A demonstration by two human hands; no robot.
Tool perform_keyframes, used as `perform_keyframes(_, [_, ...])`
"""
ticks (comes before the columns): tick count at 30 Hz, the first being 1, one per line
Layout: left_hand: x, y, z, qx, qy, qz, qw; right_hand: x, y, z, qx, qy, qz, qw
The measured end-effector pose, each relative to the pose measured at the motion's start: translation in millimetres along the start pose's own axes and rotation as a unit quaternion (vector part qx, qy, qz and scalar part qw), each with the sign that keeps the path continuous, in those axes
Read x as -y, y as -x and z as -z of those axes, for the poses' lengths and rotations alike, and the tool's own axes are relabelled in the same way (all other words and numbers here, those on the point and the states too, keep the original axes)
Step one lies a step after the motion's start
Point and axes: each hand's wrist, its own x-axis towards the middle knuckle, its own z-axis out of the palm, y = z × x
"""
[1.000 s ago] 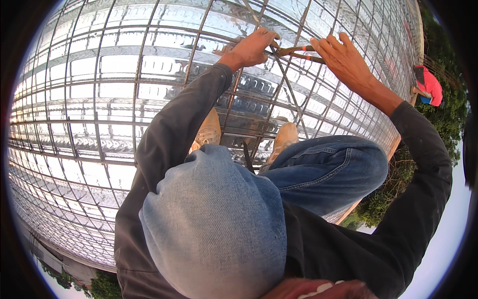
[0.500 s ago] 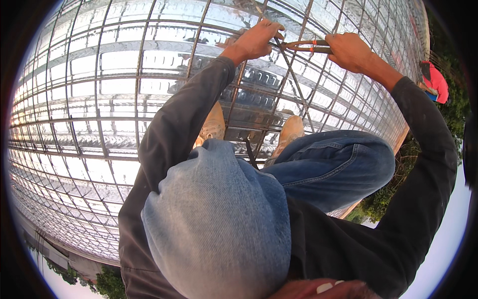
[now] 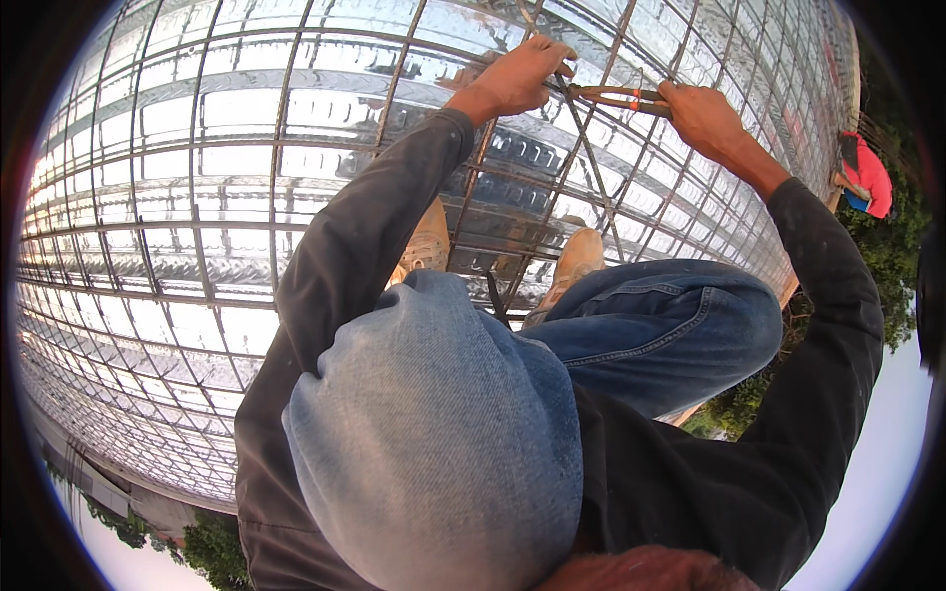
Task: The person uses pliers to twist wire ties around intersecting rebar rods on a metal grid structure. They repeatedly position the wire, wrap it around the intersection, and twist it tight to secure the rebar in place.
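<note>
Far in front of me, my right hand [image 3: 705, 120] is closed on the handles of long steel pincers [image 3: 619, 98] with orange bands. Their jaws point left, at a crossing of dark steel reinforcing bars [image 3: 581, 128]. My left hand [image 3: 520, 77] is beside the jaws at that crossing. Its fingers are bent together, and what they pinch, if anything, is hidden. The bars form a wide mesh over shiny ribbed metal sheeting [image 3: 232, 172], and one thin bar runs slantwise across the squares.
My tan boots [image 3: 579, 254] stand among the bars, with my bent knees in blue jeans [image 3: 434, 424] close below. At the right edge, a person in a red top [image 3: 867, 172] is near the mesh's border. Green trees [image 3: 892, 261] grow beyond it.
The pincers and my right hand have shifted slightly right and down, and the handles tilt a little more. My left hand has moved slightly right, still near the jaws.
</note>
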Motion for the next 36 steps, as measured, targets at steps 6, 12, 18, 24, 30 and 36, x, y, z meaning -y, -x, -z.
perform_keyframes(6, [0, 1, -1, -0.005, 0.000, -0.001, 1.000, -11, -28, 38, 0.164, -0.080, 0.063, 0.981])
perform_keyframes(12, [-1, -1, -1, 0.002, 0.034, -0.014, 0.999, -15, -37, 69, 0.426, -0.428, -0.143, 0.784])
perform_keyframes(18, [-1, 3, 1, 0.009, 0.025, -0.012, 1.000, 0, -14, 64, 0.323, -0.349, -0.062, 0.877])
perform_keyframes(24, [6, 0, 1, -0.009, -0.001, -0.042, 0.999, 4, -11, 58, 0.400, -0.389, -0.087, 0.826])
perform_keyframes(30, [7, 1, -6, -0.005, -0.003, -0.026, 1.000, -1, -12, 59, 0.363, -0.386, -0.112, 0.841])
perform_keyframes(36, [9, 0, -5, 0.004, 0.002, -0.020, 1.000, 18, 18, 53, 0.059, -0.046, 0.001, 0.997])
